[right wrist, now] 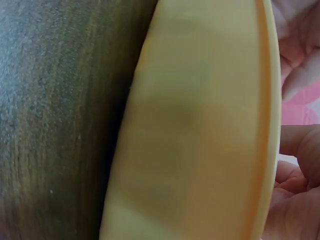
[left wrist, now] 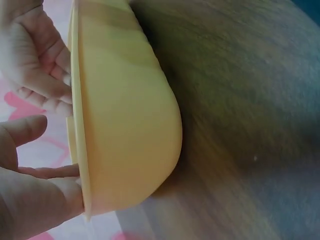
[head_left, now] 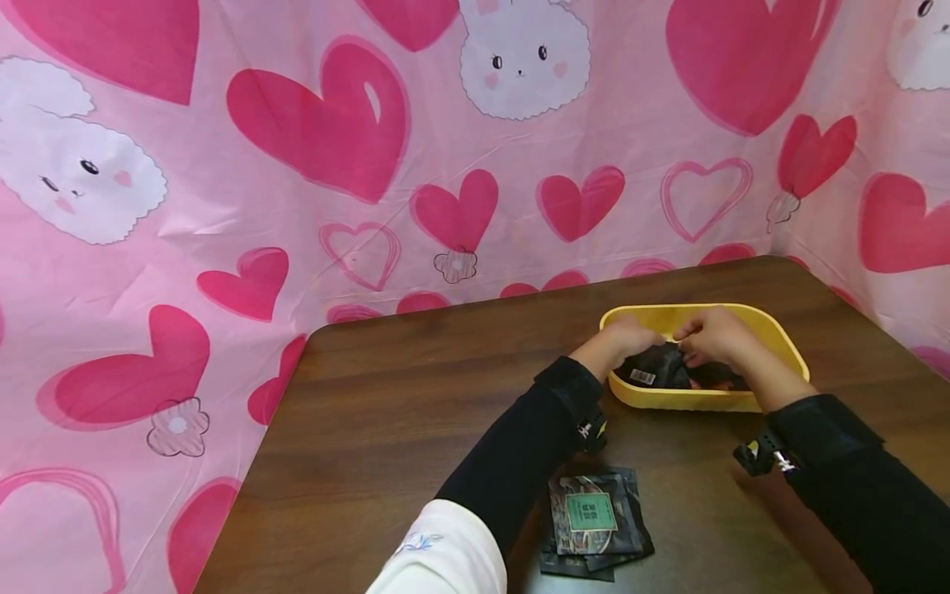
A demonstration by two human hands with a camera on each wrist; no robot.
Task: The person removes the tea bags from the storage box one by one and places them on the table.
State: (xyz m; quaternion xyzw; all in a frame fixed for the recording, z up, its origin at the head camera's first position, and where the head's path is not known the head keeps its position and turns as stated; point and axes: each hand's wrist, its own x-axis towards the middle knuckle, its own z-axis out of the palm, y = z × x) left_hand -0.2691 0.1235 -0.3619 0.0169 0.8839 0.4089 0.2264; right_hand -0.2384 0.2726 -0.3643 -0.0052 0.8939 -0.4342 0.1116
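Note:
Both hands reach into a yellow plastic basin (head_left: 690, 400) on the table. Inside it lie crumpled black packets (head_left: 668, 367), one showing a white barcode label. My left hand (head_left: 623, 340) comes over the basin's left end. In the left wrist view its thumb stands apart from the fingers, which pass behind the rim. My right hand (head_left: 718, 337) bends down over the packets from the right, its fingers loosely bent. The rim hides its fingertips in both wrist views, so I cannot tell whether it pinches a packet.
A small stack of flat, square black packets (head_left: 594, 511), the top one with a green label, lies in front of the basin near the left forearm. The brown wooden table (head_left: 416, 429) meets a pink heart-patterned cloth (head_left: 430, 124) behind and at the sides.

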